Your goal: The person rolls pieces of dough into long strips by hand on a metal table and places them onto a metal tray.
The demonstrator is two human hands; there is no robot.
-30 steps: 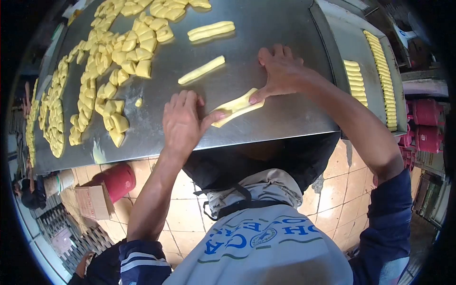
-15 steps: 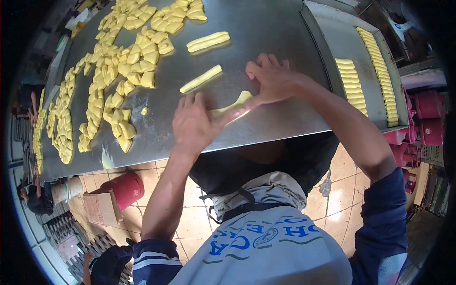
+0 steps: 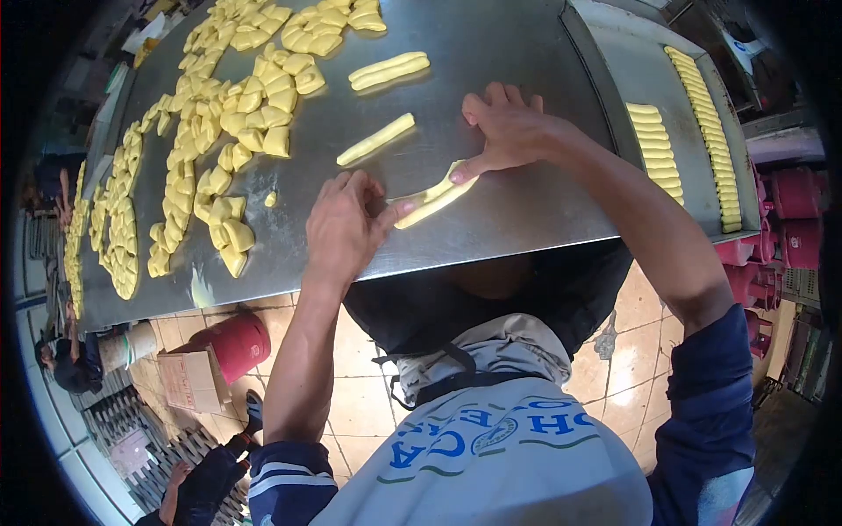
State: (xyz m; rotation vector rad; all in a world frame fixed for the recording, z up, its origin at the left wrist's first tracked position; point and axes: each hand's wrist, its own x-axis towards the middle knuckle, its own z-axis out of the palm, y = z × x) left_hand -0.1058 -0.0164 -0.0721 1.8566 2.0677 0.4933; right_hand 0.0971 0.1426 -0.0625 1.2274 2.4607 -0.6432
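Note:
A pale yellow dough strip [image 3: 431, 203] lies on the metal table in front of me, its near edge folded into a thicker roll. At its left end my left hand [image 3: 342, 219] has curled fingers, with the thumb pressed on the dough and the end between thumb and index finger. My right hand [image 3: 509, 131] touches the right end with its thumb; its other fingers are apart and rest on the table beyond the strip. Just past them lie a single rolled dough stick [image 3: 375, 140] and a pair of dough sticks [image 3: 388, 71] side by side.
Many cut dough pieces [image 3: 263, 105] cover the left of the metal table [image 3: 517, 223]. A tray [image 3: 693, 149] with rows of dough sticks stands at the right. On the floor are a red gas cylinder [image 3: 241, 342] and a cardboard box [image 3: 195, 381]. Another person [image 3: 206, 482] is at lower left.
My thumbs have moved apart along the dough, the left one leftward and the right one up and right. The strip's near edge now looks rolled over. At lower left, the person's leg has shifted.

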